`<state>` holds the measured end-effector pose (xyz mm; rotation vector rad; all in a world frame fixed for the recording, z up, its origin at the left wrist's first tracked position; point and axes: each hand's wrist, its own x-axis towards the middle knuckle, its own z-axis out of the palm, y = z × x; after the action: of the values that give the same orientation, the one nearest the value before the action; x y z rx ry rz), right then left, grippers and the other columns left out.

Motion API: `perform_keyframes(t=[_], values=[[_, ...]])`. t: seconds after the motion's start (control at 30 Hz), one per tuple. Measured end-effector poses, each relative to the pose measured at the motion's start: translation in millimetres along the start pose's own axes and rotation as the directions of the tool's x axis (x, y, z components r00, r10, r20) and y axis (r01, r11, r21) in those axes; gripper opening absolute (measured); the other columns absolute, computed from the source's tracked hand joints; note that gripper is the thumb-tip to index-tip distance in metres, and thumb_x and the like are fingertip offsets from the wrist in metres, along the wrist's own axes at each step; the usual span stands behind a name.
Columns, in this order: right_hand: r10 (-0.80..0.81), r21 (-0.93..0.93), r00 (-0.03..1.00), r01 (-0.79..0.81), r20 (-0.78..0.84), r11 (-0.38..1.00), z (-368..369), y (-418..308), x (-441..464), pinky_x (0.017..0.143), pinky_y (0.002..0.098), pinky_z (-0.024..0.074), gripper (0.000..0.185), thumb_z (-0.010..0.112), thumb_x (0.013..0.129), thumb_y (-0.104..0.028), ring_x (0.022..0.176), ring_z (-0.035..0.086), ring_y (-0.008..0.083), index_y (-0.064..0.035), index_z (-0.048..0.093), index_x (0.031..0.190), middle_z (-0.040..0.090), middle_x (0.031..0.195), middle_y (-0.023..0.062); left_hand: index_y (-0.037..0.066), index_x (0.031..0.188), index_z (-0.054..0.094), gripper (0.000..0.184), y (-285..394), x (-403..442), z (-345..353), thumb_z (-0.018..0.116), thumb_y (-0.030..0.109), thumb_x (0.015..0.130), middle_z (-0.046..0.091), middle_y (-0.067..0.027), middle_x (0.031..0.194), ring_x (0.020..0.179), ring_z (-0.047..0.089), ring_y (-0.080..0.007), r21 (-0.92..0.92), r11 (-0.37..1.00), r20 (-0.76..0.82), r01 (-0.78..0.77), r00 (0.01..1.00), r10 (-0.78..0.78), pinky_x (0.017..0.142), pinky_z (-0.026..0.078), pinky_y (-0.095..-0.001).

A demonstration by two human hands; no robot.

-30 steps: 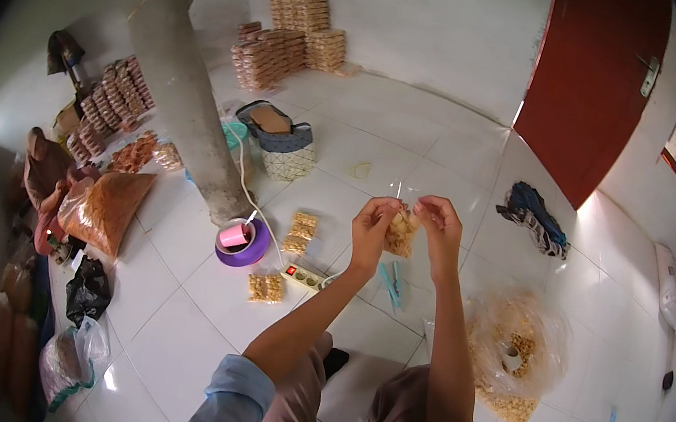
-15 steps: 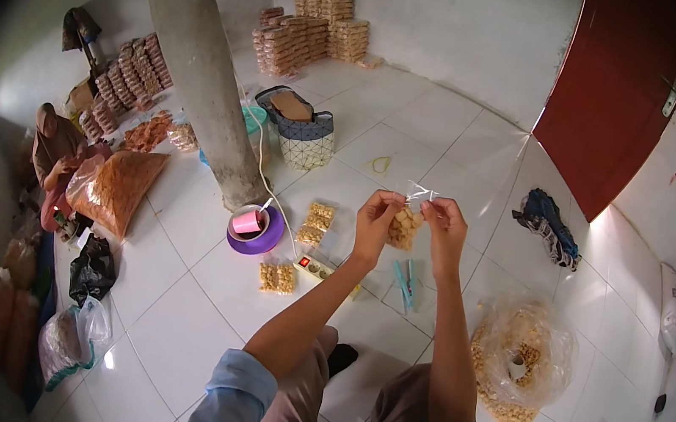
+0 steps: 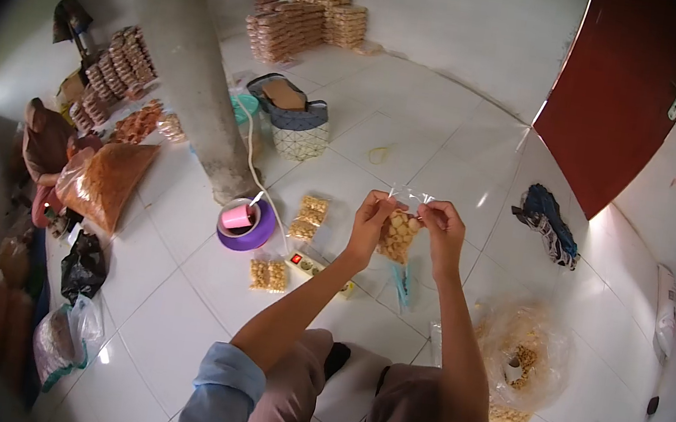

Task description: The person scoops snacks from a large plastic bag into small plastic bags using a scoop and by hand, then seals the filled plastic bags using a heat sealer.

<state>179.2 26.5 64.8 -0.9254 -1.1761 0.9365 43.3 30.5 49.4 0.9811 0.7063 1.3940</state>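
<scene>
Between my two hands hangs a small clear plastic bag (image 3: 396,237) part filled with pale yellow snack pieces. My left hand (image 3: 372,216) pinches one upper corner, and my right hand (image 3: 441,223) pinches the other. The bag's clear top edge sticks up above my fingers. Below it on the floor lies a light blue stick-like tool (image 3: 401,288), partly hidden by the bag. Filled snack packets (image 3: 308,219) lie left of my forearm, with more packets (image 3: 268,275) nearer me.
A power strip (image 3: 318,273) lies by my left forearm, near a purple basin (image 3: 248,233) holding a pink cup. Right of me is a large open bag of snacks (image 3: 536,357). A pillar (image 3: 195,64) and a patterned tote (image 3: 299,133) stand ahead. Another person (image 3: 44,142) sits far left.
The small bag has turned and spread between my hands, so more of its contents show. Both hands stay at its top corners. The whole view has shifted slightly.
</scene>
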Motion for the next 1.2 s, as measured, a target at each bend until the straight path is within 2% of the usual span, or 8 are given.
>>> perform_keyframes(t=[0.1,0.23,0.3,0.5,0.7,0.9,1.0,1.2], values=[[0.092,-0.015,0.996,-0.092,0.000,0.996,-8.9,25.4,13.0,0.063,0.0225,0.0453,0.013,0.062,0.080,-0.009,0.068,0.056,0.0097,0.0009,0.055,0.084,0.060,0.074,0.0054,0.009,0.090,0.048,0.014,-28.2,17.1,-12.8,0.049,0.022,0.090,0.061,-0.0050,0.093,0.077,0.055,-0.0096,-0.093,0.993,0.015,0.071,0.997,-0.070,0.067,0.045,-0.0223],[0.243,-0.057,0.970,-0.243,-0.023,0.968,-25.8,76.5,12.1,0.062,0.0228,0.0445,0.014,0.062,0.080,-0.010,0.066,0.055,0.0096,0.0007,0.054,0.083,0.059,0.073,0.0049,0.009,0.101,0.046,0.020,-74.8,19.0,-29.9,0.051,0.024,0.089,0.057,-0.0049,0.102,0.090,0.052,-0.0128,-0.189,0.898,-0.033,0.397,0.911,-0.410,0.074,0.044,-0.0272],[0.318,-0.057,0.947,-0.320,-0.055,0.946,-35.0,111.0,2.6,0.062,0.0230,0.0442,0.014,0.062,0.080,-0.010,0.065,0.054,0.0096,0.0007,0.054,0.083,0.058,0.072,0.0046,0.007,0.102,0.047,0.022,-118.7,16.5,-45.9,0.052,0.023,0.088,0.057,-0.0048,0.102,0.090,0.053,-0.0124,-0.044,0.941,-0.031,0.335,0.941,-0.336,0.077,0.045,-0.0279],[0.493,0.021,0.868,-0.492,-0.064,0.870,-52.7,196.7,-33.3,0.061,0.0237,0.0436,0.011,0.061,0.081,-0.008,0.063,0.052,0.0097,0.0000,0.054,0.084,0.056,0.070,0.0038,0.005,0.103,0.051,0.027,-206.1,-5.3,-83.0,0.060,0.022,0.084,0.059,-0.0053,0.098,0.084,0.055,-0.0100,-0.118,0.897,-0.117,0.427,0.891,-0.439,0.071,0.046,-0.0219],[0.527,0.104,0.846,-0.518,-0.079,0.849,-64.3,246.1,-64.8,0.062,0.0244,0.0463,0.011,0.061,0.081,-0.007,0.067,0.054,0.0094,-0.0002,0.053,0.084,0.056,0.074,0.0042,0.002,0.112,0.050,0.038,-239.0,-31.1,-106.7,0.065,0.012,0.079,0.059,-0.0067,0.101,0.092,0.056,-0.0136,0.154,0.852,-0.080,0.501,0.866,-0.494,0.079,0.046,-0.0250],[0.495,0.057,0.868,-0.492,-0.051,0.869,-80.7,253.2,-66.2,0.062,0.0265,0.0481,0.012,0.058,0.084,-0.013,0.071,0.056,0.0125,-0.0017,0.055,0.088,0.057,0.078,0.0040,0.003,0.113,0.050,0.036,-241.7,-40.9,-117.4,0.063,0.010,0.080,0.058,-0.0066,0.102,0.092,0.056,-0.0130,0.059,0.881,-0.115,0.469,0.880,-0.461,0.078,0.046,-0.0252],[0.325,-0.264,0.912,-0.387,-0.250,0.883,-124.3,272.3,-61.2,0.063,0.0279,0.0476,0.015,0.058,0.084,-0.015,0.074,0.057,0.0154,-0.0019,0.056,0.092,0.059,0.082,0.0060,0.004,0.114,0.049,0.036,-235.8,-43.7,-131.6,0.062,0.009,0.081,0.058,-0.0067,0.101,0.091,0.056,-0.0123,0.058,0.906,-0.145,0.420,0.901,-0.409,0.077,0.047,-0.0250],[0.427,-0.847,0.898,-0.309,-0.110,0.432,-115.0,312.4,-81.9,0.077,0.0400,0.0435,0.049,0.068,0.074,-0.028,0.090,0.049,0.0322,0.0039,0.047,0.105,0.050,0.096,0.0180,0.004,0.116,0.049,0.036,-238.1,-47.9,-140.2,0.060,0.008,0.082,0.059,-0.0065,0.096,0.086,0.056,-0.0106,0.027,0.911,-0.193,0.411,0.897,-0.399,0.074,0.048,-0.0241]])
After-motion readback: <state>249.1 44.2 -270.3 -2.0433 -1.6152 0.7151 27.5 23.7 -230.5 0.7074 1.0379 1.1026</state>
